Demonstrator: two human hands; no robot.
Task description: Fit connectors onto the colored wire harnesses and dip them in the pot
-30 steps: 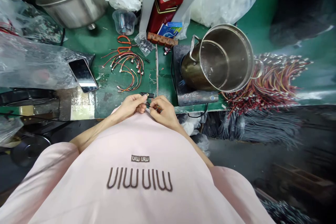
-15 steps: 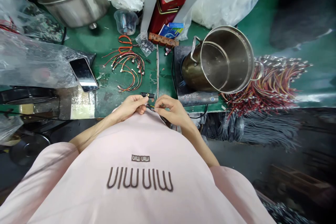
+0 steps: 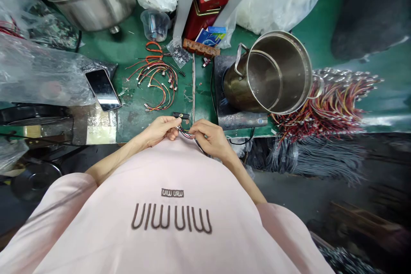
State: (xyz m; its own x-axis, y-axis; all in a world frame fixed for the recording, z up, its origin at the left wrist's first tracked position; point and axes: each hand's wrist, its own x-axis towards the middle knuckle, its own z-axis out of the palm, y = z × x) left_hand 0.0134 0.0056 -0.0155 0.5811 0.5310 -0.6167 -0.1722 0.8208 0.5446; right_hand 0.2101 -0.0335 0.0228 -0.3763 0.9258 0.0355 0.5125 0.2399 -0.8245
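Wires: spanning the short gap between both hands, just in front of the shirt and near the tabletop edge.
Left hand: pinching one end of the wires between thumb and forefinger, apparently steadying it.
Right hand: pressing thumb and fingers together on the other side of the wires, probably keeping the strands straight and separate.
Black strip: lying just beyond the fingertips, seemingly within easy reach.
Wire bundle: curving loosely on the tabletop, beside the orange-handled tool, perhaps being kept apart from the held strands.
Pot: standing on the hotplate, which is probably supporting it for heating.
Hard to make out: fingers are covering both ends of the held span; strand count and end fittings are too small to tell. Dark cable is partly disappearing beneath the right hand.
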